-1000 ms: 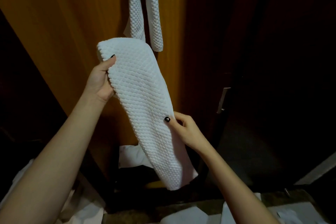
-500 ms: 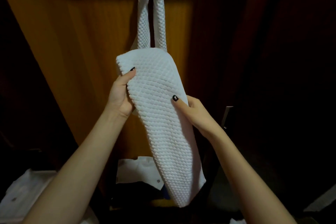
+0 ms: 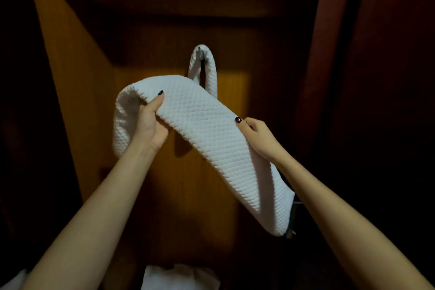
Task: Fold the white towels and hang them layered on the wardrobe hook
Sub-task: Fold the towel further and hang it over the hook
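Towel (image 3: 207, 125) pinched under both thumbs

Matt white waffle-textured cloth towel (image 3: 207, 125), small metal hook (image 3: 199, 52), smooth orange-brown wood wardrobe panel (image 3: 77, 77).

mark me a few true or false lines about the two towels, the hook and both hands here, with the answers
1. The left hand and the right hand both hold the held towel. True.
2. A hung towel is looped over the hook. True.
3. The held towel lies over the hook. False: it is in the two hands, lower in the view than the hook.
4. The right hand is empty. False: its thumb and fingers pinch the edge of the held towel.
5. The held towel is white with a bumpy weave. True.
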### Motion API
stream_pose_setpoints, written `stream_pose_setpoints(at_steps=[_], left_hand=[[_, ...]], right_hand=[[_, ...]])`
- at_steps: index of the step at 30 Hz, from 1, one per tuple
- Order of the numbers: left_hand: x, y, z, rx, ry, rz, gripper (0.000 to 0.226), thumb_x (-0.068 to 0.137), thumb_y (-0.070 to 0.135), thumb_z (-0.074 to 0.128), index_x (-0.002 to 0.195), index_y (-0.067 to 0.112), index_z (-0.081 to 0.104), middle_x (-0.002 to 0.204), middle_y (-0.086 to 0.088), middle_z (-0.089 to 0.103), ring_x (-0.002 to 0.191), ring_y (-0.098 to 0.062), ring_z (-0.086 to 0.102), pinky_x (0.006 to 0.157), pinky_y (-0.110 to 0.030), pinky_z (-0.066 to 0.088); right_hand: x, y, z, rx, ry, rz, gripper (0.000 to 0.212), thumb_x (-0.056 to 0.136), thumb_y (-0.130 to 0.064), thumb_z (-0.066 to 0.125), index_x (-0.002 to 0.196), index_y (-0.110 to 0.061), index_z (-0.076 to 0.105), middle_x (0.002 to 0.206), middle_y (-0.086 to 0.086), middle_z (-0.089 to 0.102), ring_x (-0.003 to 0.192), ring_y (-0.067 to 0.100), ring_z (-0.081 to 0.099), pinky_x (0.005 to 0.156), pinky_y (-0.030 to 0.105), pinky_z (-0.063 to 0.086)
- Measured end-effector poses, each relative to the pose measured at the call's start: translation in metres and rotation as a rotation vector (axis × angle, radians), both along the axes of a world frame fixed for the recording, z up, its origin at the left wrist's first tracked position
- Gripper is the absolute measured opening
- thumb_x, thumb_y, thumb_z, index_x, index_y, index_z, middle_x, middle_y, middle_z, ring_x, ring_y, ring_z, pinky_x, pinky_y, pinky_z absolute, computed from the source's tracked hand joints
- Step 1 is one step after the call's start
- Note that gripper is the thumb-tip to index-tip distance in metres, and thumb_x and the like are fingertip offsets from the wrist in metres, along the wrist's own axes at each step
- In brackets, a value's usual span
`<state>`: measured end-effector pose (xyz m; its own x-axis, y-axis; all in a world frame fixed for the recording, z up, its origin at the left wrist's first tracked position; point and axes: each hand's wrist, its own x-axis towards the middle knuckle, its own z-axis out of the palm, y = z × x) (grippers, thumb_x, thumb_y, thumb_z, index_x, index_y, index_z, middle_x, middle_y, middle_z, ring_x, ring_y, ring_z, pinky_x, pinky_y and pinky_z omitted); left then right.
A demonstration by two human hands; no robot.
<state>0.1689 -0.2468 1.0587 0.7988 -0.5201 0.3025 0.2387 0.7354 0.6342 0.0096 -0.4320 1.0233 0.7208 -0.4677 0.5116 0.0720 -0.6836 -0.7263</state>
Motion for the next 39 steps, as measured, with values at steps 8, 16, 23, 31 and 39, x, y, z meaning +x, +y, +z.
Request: stream_pose_setpoints(at_steps=[8,16,23,31,39], left_hand=[[0.038,-0.013,0.057,-0.122,-0.062,0.082,0.026,0.1,0.034,0.05,0.117,0.015,0.058,0.103,-0.005,0.075,0.095,-0.02,0.072,0.072,-0.034,0.059],[0.095,-0.051,0.114,-0.137,-0.064,0.196,0.045,0.1,0.011,0.049,0.143,0.013,0.035,0.121,-0.007,0.059,0.106,-0.021,0.061,0.069,-0.035,0.059],[0.137,-0.096,0.141,-0.143,0.029,0.232,0.07,0.099,0.001,0.048,0.154,0.02,0.01,0.152,-0.011,0.034,0.128,-0.026,0.045,0.094,-0.049,0.041],[0.14,-0.122,0.104,-0.185,0.112,0.073,0.068,0.095,-0.004,0.053,0.152,0.015,0.02,0.142,-0.02,0.045,0.118,-0.032,0.057,0.074,-0.038,0.06],[0.125,-0.127,0.073,-0.241,0.281,-0.166,0.039,0.097,0.007,0.053,0.134,-0.004,0.047,0.129,-0.026,0.058,0.111,-0.031,0.065,0.067,-0.027,0.059]], right_hand=[[0.049,-0.039,0.099,-0.017,-0.03,0.166,0.044,0.091,-0.051,0.062,0.06,-0.023,0.049,0.047,-0.013,0.043,0.037,0.005,0.035,0.038,0.016,0.027],[0.131,-0.104,0.175,-0.008,-0.123,0.091,0.053,0.091,-0.049,0.063,0.095,0.005,0.066,0.072,0.009,0.059,0.059,0.022,0.052,0.047,0.02,0.039],[0.195,-0.151,0.198,0.093,-0.154,0.039,0.044,0.09,-0.044,0.066,0.089,0.0,0.068,0.064,0.005,0.055,0.051,0.018,0.046,0.047,0.024,0.035],[0.215,-0.178,0.164,0.381,-0.153,0.03,0.032,0.091,-0.033,0.069,0.087,-0.001,0.065,0.062,0.005,0.06,0.045,0.009,0.056,0.045,0.018,0.041],[0.218,-0.145,0.131,0.225,-0.056,-0.031,0.031,0.099,-0.041,0.053,0.091,-0.012,0.063,0.072,-0.006,0.057,0.057,0.002,0.052,0.05,0.013,0.038]])
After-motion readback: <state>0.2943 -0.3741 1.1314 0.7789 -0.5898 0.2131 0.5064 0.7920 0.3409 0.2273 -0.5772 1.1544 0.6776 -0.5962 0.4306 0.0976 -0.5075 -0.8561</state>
